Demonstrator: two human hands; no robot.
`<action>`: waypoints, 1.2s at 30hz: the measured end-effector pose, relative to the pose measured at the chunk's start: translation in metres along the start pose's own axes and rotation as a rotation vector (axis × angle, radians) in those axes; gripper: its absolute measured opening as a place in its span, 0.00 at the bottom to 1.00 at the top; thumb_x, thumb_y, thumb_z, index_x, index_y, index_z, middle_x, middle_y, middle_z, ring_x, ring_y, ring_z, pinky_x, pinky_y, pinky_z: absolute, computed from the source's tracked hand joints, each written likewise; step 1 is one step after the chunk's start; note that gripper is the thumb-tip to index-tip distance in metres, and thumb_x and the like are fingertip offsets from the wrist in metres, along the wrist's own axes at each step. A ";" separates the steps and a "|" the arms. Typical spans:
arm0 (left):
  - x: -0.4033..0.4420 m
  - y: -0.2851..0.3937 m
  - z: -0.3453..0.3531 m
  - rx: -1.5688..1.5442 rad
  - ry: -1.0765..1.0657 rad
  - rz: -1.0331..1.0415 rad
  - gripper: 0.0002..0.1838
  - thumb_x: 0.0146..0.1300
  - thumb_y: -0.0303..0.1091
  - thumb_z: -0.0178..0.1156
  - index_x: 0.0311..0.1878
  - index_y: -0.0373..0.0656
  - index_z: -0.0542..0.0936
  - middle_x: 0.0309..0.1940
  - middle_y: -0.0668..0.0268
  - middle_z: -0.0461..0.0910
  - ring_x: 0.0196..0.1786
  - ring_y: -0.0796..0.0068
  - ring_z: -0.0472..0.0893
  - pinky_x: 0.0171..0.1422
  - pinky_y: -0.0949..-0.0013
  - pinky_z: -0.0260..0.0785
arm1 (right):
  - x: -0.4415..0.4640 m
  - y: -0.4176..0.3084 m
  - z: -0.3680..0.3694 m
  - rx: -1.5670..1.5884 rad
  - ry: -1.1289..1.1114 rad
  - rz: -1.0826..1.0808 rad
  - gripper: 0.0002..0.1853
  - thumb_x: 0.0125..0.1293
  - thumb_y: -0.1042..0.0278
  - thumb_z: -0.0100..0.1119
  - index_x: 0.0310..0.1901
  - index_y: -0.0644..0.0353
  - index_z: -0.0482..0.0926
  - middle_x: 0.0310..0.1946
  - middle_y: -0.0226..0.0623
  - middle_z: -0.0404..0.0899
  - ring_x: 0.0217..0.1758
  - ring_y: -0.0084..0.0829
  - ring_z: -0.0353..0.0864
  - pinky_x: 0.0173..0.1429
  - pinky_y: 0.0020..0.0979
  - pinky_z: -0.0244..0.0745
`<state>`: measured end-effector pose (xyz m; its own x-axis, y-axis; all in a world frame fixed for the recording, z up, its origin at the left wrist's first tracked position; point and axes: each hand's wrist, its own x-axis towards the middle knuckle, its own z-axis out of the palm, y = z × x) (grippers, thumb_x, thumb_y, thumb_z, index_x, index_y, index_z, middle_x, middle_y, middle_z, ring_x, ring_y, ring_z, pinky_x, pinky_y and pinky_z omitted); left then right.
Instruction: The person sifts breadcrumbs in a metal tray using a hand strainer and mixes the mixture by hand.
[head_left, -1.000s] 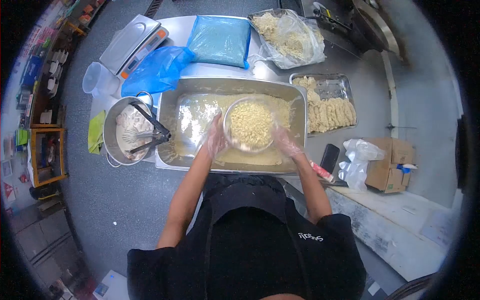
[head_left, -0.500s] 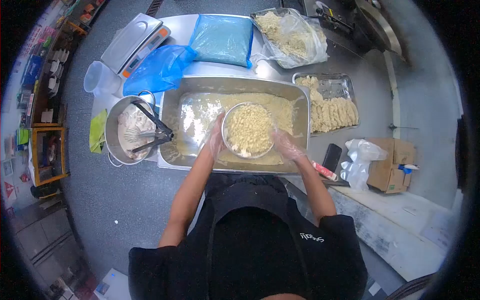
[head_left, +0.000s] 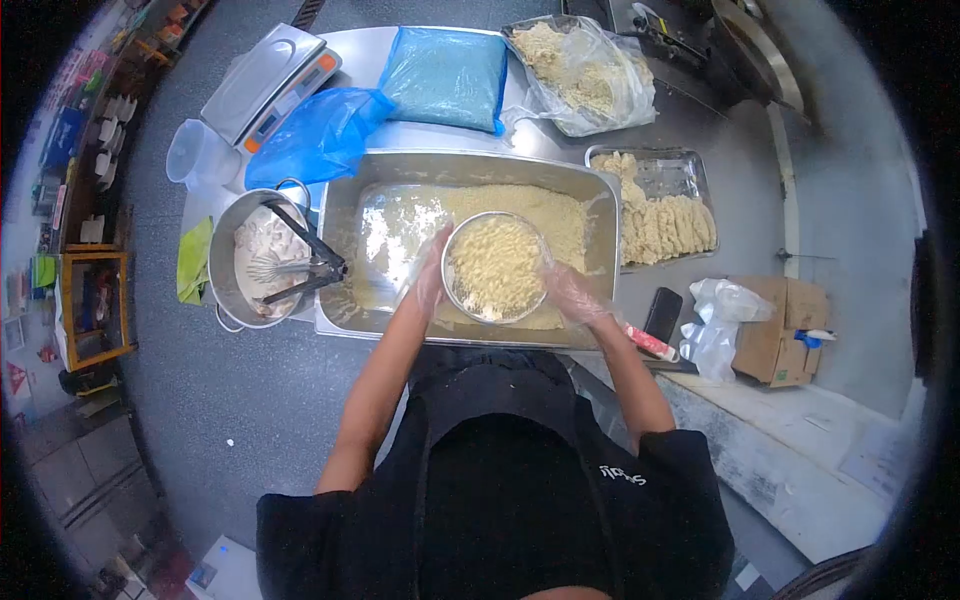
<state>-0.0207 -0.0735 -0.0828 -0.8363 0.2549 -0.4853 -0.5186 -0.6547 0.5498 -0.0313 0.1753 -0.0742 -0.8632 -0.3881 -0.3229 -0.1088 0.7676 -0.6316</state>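
Both my hands, in clear plastic gloves, grip a round metal-rimmed sieve [head_left: 497,266] heaped with pale yellow, lumpy crumbs. My left hand [head_left: 432,270] is closed on its left rim. On the opposite rim, my right hand [head_left: 575,292] is closed too. The sieve is held over a large rectangular metal tub [head_left: 340,170]. Pale yellow, flour-like powder [head_left: 550,208] covers the tub's right side and back, while bare, shiny metal shows at its left. The sieve hides part of the tub floor.
Left of the tub stands a metal pot [head_left: 222,255] with whitish wet pieces, a whisk [head_left: 275,268] and black-handled tongs [head_left: 315,245]. A tray [head_left: 706,178] of coated pieces sits right. Behind are a scale [head_left: 262,85], blue bags [head_left: 445,78] and a plastic-covered tray [head_left: 580,75].
The sieve has moved slightly toward my body, and the crumbs in it have shifted. White lumps near its lower edge no longer show. Both hands keep their grip.
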 end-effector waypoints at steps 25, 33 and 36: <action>0.010 0.003 -0.001 -0.045 0.004 -0.236 0.35 0.62 0.58 0.33 0.59 0.37 0.63 0.51 0.53 0.71 0.53 0.62 0.73 0.57 0.61 0.66 | -0.001 0.007 -0.002 0.039 -0.027 0.031 0.19 0.65 0.56 0.41 0.37 0.65 0.74 0.23 0.43 0.75 0.26 0.38 0.74 0.32 0.37 0.70; 0.010 -0.001 -0.001 0.001 -0.028 -0.132 0.36 0.63 0.59 0.33 0.60 0.35 0.61 0.53 0.52 0.69 0.54 0.61 0.72 0.58 0.58 0.66 | -0.006 -0.014 -0.017 0.085 -0.080 0.122 0.20 0.64 0.55 0.42 0.38 0.67 0.74 0.28 0.48 0.76 0.30 0.36 0.75 0.35 0.37 0.70; -0.005 0.008 0.017 0.153 0.116 -0.107 0.35 0.63 0.59 0.33 0.61 0.36 0.60 0.53 0.53 0.69 0.54 0.61 0.72 0.57 0.57 0.67 | 0.007 0.000 -0.024 0.102 -0.058 0.162 0.21 0.65 0.54 0.41 0.37 0.67 0.74 0.30 0.52 0.76 0.33 0.38 0.76 0.39 0.38 0.69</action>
<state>-0.0238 -0.0682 -0.0642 -0.7537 0.2278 -0.6165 -0.6315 -0.5107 0.5834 -0.0489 0.1848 -0.0595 -0.8353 -0.2944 -0.4642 0.0826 0.7677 -0.6355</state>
